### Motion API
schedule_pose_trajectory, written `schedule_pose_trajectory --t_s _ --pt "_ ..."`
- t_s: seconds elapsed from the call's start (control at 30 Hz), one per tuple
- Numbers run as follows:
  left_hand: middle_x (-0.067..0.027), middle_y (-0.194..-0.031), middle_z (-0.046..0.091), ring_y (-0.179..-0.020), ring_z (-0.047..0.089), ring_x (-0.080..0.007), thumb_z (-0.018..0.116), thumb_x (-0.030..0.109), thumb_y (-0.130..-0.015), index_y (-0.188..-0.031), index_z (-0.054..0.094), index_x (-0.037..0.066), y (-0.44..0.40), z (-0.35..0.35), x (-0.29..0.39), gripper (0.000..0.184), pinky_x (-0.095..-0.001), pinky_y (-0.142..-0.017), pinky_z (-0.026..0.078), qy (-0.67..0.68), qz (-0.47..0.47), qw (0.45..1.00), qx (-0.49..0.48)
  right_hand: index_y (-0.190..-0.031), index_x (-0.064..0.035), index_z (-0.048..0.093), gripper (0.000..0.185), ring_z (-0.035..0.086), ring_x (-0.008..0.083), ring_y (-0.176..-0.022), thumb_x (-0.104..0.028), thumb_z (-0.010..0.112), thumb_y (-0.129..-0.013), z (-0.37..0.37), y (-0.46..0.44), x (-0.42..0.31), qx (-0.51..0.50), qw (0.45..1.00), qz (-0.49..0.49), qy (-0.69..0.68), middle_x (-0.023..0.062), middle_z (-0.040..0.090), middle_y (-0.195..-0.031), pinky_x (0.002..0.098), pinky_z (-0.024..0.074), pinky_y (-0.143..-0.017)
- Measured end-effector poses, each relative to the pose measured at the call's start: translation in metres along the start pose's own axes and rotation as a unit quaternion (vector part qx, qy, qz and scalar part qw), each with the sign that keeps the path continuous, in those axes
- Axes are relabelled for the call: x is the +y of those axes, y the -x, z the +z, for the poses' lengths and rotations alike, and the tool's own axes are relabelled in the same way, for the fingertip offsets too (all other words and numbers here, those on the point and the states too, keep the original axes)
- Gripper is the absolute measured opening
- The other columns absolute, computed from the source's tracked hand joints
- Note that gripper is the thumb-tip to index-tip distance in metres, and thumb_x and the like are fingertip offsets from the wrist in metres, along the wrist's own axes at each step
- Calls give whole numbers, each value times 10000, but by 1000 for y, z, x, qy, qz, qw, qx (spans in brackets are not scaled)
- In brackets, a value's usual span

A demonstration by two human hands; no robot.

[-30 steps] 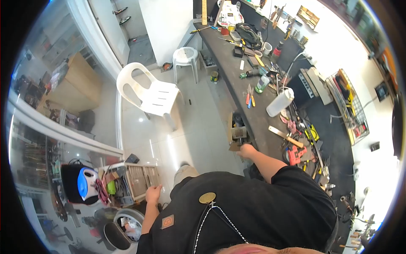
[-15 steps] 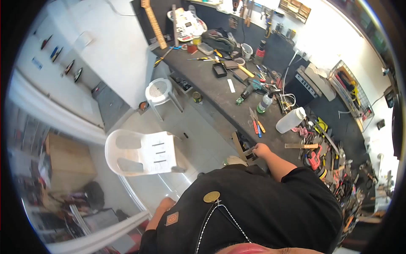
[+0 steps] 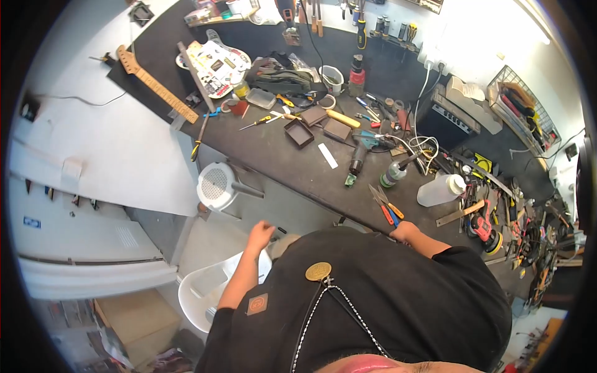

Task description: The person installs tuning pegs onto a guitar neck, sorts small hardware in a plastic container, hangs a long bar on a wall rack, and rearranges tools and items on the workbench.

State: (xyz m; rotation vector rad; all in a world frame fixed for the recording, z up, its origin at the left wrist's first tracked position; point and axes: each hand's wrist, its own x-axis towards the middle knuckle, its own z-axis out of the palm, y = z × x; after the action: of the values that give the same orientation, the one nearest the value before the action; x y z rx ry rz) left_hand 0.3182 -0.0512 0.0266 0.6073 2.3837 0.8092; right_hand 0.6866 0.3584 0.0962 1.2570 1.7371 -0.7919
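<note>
My right hand [image 3: 406,233] is at the front edge of the dark workbench [image 3: 261,158], close to several slim tools [image 3: 387,208] with red, blue and orange handles. Its fingers are partly hidden, so whether they grip anything is unclear. My left hand [image 3: 261,235] hangs in the air over the floor, above a white plastic chair [image 3: 199,295]. Its fingers look loosely bent, with nothing visible in them. Behind the slim tools lie a green-and-black power drill [image 3: 362,151], a clear spray bottle [image 3: 393,174] with green liquid and a white plastic bottle [image 3: 439,190].
A white stool [image 3: 216,185] stands by the bench. On the bench are a guitar neck [image 3: 158,87], a sticker-covered guitar body [image 3: 217,65], a dark square tray [image 3: 298,133] and an amplifier [image 3: 443,121]. A red sander [image 3: 484,227] lies among crowded tools at right.
The view has swung toward the bench. My left hand has risen from low beside my body to over the floor. My right hand has moved from an open drawer below the bench to the bench edge.
</note>
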Motion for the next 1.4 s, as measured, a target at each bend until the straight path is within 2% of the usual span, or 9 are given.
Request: schedule_pose_trajectory --t_s 0.23,0.37,0.47,0.63,0.8,1.0,1.2,1.3,1.4 --pt "-221 -1028 749 -985 711 -416 754 198 -891 -1071 698 1 -200 -39 216 273 -472 -885 566 -61 224 970 -70 -911 17 798 284 791 242 -755 -237 677 -871 21 -69 15 -90 986 96 -97 130 802 -845 383 633 -700" --pt "-247 -1153 692 -1098 666 -432 786 217 -873 -1129 684 1 -336 -10 268 350 -494 -972 540 -172 330 927 -39 -927 -27 782 266 756 239 -677 -260 655 -915 96 -87 62 112 959 59 -253 140 780 -795 391 572 -569" --pt "-257 -1292 619 -1224 592 -455 846 273 -837 -1246 645 4 -393 11 297 529 -515 -1038 513 -287 360 887 -37 -1004 -53 719 241 732 242 -677 -260 651 -903 153 -21 15 205 738 200 -611 121 755 -831 395 557 -592" --pt "-195 -1371 589 -1296 544 -415 888 302 -795 -1318 625 74 -412 15 320 628 -596 -1049 464 -360 371 854 -56 -1017 -33 711 251 712 223 -675 -260 653 -929 286 51 -59 163 827 186 -505 112 754 -845 389 561 -586" --pt "-259 -1387 524 -1306 490 -451 817 145 -758 -1231 622 41 -385 4 317 522 -601 -1053 433 -329 344 878 -43 -1018 -17 732 277 731 241 -725 -269 677 -918 323 124 -159 58 725 313 -611 118 768 -904 411 570 -620" --pt "-243 -1297 558 -1219 544 -443 787 170 -801 -1138 664 16 -407 16 285 390 -538 -999 490 -244 544 795 -111 -1050 -21 726 290 747 238 -777 -274 681 -915 362 131 -200 89 685 295 -660 118 771 -931 406 581 -636" --pt "-234 -1368 551 -1328 516 -451 838 213 -778 -1287 628 48 -416 28 324 575 -536 -1079 489 -421 436 786 -119 -1071 -30 737 318 734 236 -806 -296 697 -901 331 99 -176 26 732 263 -628 106 769 -922 414 578 -678" --pt "-233 -1381 548 -1319 533 -436 864 157 -719 -1262 634 41 -375 10 362 601 -512 -1082 496 -416 403 809 -101 -1042 -22 726 276 727 215 -782 -261 697 -907 314 77 -150 156 714 212 -649 95 756 -887 399 578 -675" --pt "-231 -1390 542 -1308 550 -425 859 75 -669 -1234 637 37 -379 31 366 608 -485 -1095 491 -243 579 746 -223 -1033 -19 726 238 720 206 -753 -220 694 -911 303 61 -129 240 698 169 -653 94 753 -874 378 574 -675"
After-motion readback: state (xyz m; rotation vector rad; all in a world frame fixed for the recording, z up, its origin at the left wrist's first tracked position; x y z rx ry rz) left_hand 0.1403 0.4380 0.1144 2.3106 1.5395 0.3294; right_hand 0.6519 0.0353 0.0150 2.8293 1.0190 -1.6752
